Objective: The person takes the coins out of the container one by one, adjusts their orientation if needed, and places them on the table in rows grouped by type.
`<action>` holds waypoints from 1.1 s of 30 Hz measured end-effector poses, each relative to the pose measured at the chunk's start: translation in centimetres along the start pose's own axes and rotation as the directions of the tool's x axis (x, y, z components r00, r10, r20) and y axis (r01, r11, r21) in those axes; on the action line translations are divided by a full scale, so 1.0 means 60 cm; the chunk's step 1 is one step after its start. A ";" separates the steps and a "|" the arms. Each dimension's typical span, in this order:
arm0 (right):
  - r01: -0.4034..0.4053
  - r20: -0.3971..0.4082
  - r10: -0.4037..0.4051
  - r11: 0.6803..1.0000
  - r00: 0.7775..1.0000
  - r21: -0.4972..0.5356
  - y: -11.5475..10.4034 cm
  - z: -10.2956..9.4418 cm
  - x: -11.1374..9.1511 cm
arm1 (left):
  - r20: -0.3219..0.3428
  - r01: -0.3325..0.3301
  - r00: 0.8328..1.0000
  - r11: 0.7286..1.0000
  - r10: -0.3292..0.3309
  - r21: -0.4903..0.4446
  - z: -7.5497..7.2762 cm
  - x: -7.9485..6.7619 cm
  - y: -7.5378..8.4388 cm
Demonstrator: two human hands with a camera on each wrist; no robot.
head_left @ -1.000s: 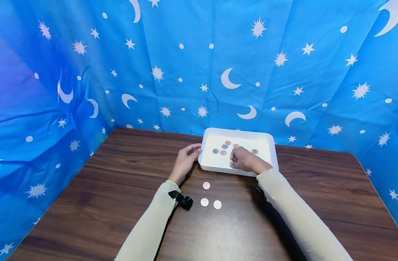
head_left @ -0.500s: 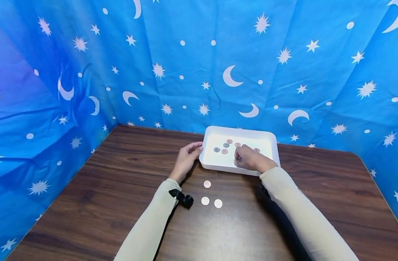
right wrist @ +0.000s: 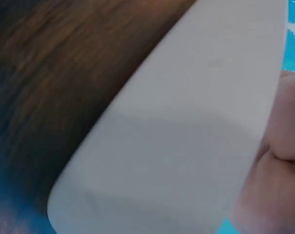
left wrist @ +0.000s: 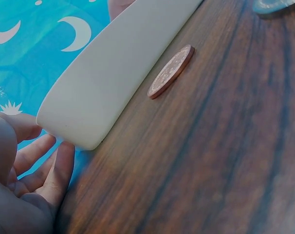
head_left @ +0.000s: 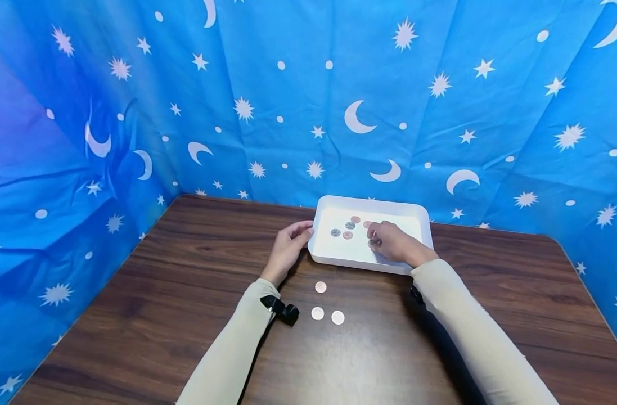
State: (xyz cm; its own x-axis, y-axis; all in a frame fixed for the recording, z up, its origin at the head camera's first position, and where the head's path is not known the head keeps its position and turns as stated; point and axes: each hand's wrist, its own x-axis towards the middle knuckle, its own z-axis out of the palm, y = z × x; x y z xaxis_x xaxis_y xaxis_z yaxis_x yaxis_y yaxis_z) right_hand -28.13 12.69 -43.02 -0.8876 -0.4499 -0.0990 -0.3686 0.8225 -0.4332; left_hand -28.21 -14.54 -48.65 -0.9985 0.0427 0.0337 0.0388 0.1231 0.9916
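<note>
At the back of the table a white tray holds copper coins and dark grey coins. My left hand rests its fingertips against the tray's left end; in the left wrist view the fingers meet the outer wall at its corner. My right hand reaches in over the near rim, fingers curled, and pinches a dark coin mostly covered by its fingertips. The right wrist view shows the tray wall and part of that hand, its fingertips hidden.
On the wooden table, in front of the tray, lie three coins: one coin nearer the tray, then a second coin and a third coin side by side. A blue curtain with moons and stars hangs behind the table.
My right hand has shifted slightly right inside the tray, and the dark coin at its fingertips has moved right and farther from me. The left hand stays at the tray's left end.
</note>
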 end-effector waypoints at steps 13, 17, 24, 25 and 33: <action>-0.044 0.031 0.047 0.995 0.998 -0.086 -0.001 -0.005 0.015 | -0.006 0.005 1.000 1.000 -0.004 0.029 -0.002 0.000 0.006; -0.034 0.066 0.035 0.999 0.997 -0.020 0.008 -0.004 0.005 | -0.004 0.021 1.000 0.999 -0.021 0.034 0.001 -0.003 0.001; 0.030 0.012 -0.031 0.997 0.999 0.066 0.033 -0.009 -0.013 | -0.012 -0.003 1.000 1.000 0.003 0.016 0.007 0.001 0.004; 0.036 0.007 -0.037 0.997 0.999 0.070 0.035 -0.009 -0.015 | -0.012 -0.001 1.000 1.000 0.001 0.017 0.007 0.001 0.005; 0.101 -0.048 -0.100 0.994 0.994 0.027 0.042 -0.007 -0.018 | -0.015 0.013 1.000 1.000 -0.013 0.019 0.006 0.003 0.006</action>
State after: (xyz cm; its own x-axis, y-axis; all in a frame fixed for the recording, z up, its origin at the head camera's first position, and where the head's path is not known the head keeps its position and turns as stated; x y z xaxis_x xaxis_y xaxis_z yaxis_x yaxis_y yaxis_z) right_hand -28.24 15.40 -43.66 -0.8584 -0.5128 -0.0122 -0.4491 0.7628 -0.4652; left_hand -28.35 -14.13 -48.35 -0.9994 0.0261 0.0227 0.0262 0.1422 0.9895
